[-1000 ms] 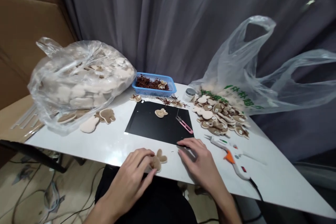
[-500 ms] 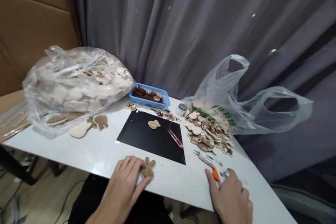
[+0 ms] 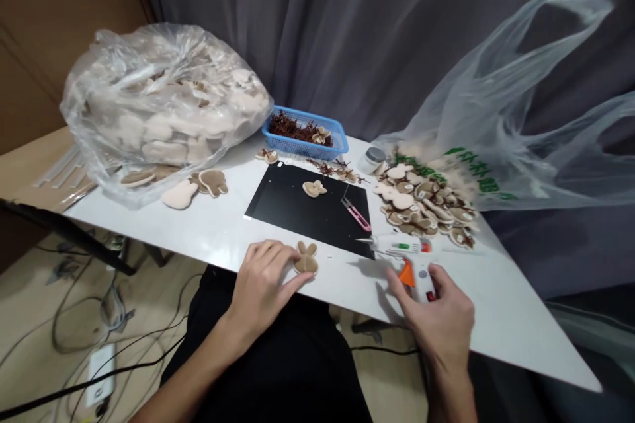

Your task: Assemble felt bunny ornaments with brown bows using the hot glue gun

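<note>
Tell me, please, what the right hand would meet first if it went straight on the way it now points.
The right hand, holding a glue gun, would probably meet the pile of bunny-shaped plush pieces first beyond that tool; its height is unclear, so it might pass over them.

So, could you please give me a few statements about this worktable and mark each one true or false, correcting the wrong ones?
1. The right hand grips the glue gun, while the left hand holds a brown rabbit-shaped piece. True.
2. Pink-handled snips lie on the black mat. True.
3. The stuffed bag is to the right of the mat. False: the stuffed bag is to its left.
4. The blue basket contains dark red ties. True.
5. The grey-lidded jar stands inside the basket. False: the grey-lidded jar stands on the white table, to the right of the basket.
</note>
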`<state>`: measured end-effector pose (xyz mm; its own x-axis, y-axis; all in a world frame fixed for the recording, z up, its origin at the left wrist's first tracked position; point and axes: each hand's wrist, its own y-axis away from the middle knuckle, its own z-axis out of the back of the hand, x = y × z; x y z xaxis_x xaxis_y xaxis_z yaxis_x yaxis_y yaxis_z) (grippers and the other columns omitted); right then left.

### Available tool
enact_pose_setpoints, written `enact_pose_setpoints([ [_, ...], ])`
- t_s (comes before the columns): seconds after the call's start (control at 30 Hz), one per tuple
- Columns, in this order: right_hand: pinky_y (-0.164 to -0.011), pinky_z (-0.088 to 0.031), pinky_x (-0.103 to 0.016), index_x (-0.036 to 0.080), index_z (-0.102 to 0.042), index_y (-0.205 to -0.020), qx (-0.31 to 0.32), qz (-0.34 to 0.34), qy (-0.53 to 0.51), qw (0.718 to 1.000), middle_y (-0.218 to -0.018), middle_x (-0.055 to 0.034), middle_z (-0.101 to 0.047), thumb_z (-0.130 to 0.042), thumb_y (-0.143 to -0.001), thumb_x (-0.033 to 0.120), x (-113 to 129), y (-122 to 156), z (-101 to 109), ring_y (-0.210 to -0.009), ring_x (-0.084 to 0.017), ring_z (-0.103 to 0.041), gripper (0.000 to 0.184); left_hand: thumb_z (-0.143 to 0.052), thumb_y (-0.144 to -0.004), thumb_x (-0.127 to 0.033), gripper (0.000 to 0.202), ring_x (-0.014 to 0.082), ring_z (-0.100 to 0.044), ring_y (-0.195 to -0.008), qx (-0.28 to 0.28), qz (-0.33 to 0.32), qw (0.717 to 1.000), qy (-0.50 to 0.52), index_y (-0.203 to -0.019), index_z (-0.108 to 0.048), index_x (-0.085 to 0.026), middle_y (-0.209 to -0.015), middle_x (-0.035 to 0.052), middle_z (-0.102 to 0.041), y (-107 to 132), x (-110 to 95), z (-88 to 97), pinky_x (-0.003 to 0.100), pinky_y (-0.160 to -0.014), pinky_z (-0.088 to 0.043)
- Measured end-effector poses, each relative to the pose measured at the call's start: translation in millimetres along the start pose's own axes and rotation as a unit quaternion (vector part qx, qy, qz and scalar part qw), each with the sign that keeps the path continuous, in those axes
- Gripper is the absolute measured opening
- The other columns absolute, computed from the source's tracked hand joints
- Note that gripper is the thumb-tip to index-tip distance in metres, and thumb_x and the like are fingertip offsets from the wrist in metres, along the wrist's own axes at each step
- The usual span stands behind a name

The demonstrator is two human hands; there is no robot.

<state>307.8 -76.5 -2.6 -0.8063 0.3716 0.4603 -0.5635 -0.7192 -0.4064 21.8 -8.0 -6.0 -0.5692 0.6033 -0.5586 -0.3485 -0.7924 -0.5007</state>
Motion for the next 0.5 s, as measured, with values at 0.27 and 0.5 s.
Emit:
enact_pose_setpoints([
  [0.27, -0.063, -0.049, -0.036, 0.015, -0.079, -0.103, 0.051, -0.008, -0.001, 0.999, -0.070, -0.0098, -0.074, -0.063, -0.076, 0.069, 39.3, 18.8, -19.1, -0.062, -0.029, -0.066, 0.062, -0.084, -0.092, -0.046, 0.025, 0.0271, -0.073, -0.099, -0.018, 0.036, 0.999, -0.028, -0.095, -0.073, -0.024, -0.095, 0.0031, -0.083, -0.1, -6.1, -9.1, 0.041, -0.090, -0.044],
  [0.5, -0.062, -0.047, -0.037, 0.013, -0.082, -0.107, 0.051, 0.022, 0.012, 0.998, -0.060, -0.0079, -0.070, -0.060, -0.076, 0.065, 34.1, 25.3, -21.2, -0.057, -0.029, -0.064, 0.064, -0.084, -0.092, -0.046, 0.026, 0.0264, -0.072, -0.097, -0.036, -0.004, 0.998, -0.051, -0.097, -0.072, -0.023, -0.095, 0.0018, -0.083, -0.8, -4.7, -8.7, 0.039, -0.087, -0.042],
])
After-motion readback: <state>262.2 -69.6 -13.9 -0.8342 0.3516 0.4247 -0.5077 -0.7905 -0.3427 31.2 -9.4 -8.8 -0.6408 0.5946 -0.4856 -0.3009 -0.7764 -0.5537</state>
